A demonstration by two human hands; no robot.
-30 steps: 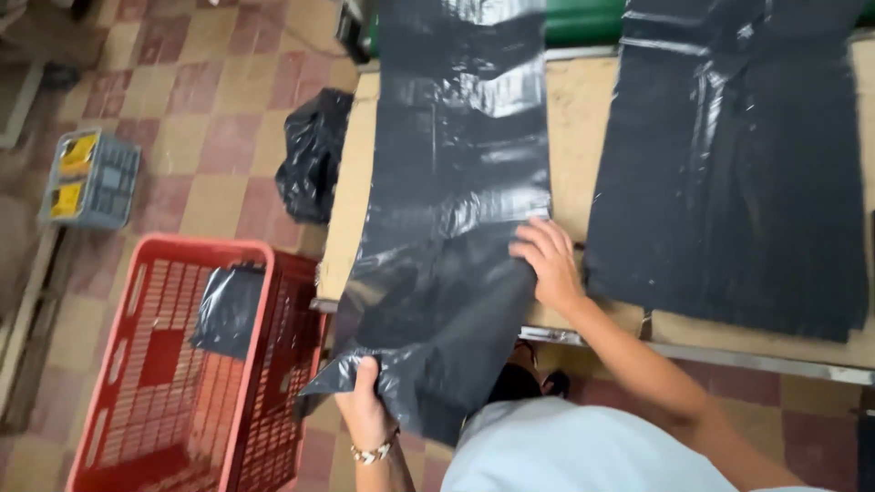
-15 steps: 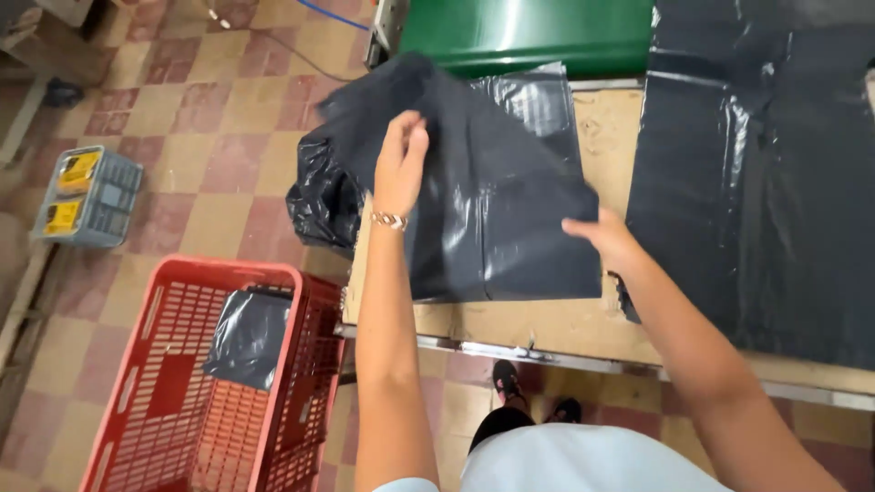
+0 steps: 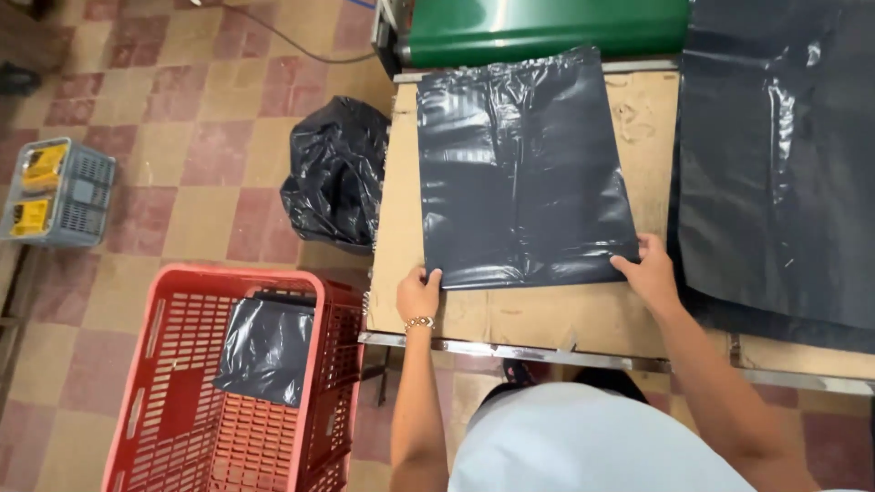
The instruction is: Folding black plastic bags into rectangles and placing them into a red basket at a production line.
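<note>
Brown cardboard-covered surface [image 3: 565, 319]: same place as 0.5 s ago, but seen more squarely from above. To the right, spread-out sheet of dark grey plastic [image 3: 775, 164], unmoved and overhanging the near edge.

At the centre, folded dark grey plastic bag [image 3: 524, 173]: now flat and nearly square on the surface, top edge close to the green machine housing [image 3: 547, 27]. 0.5 s ago, half lifted, with 1 corner held up in the air; 1 s ago, long and draped over the near edge. Reads as a fold just completed and now being pressed down and squared.

Off the surface, to the left on the tiled floor: red slatted plastic crate [image 3: 182, 383] with 1 folded dark bag [image 3: 264, 351] inside, as before.

Left hand [image 3: 417, 296]: down from the raised corner to the bag's near-left corner. Grip loosely curled, thumb on the edge; impossible to tell whether pinching or only touching. Right hand [image 3: 652, 273]: at the near-right corner, grip wide, fingers flat on the plastic, holding nothing.
</note>
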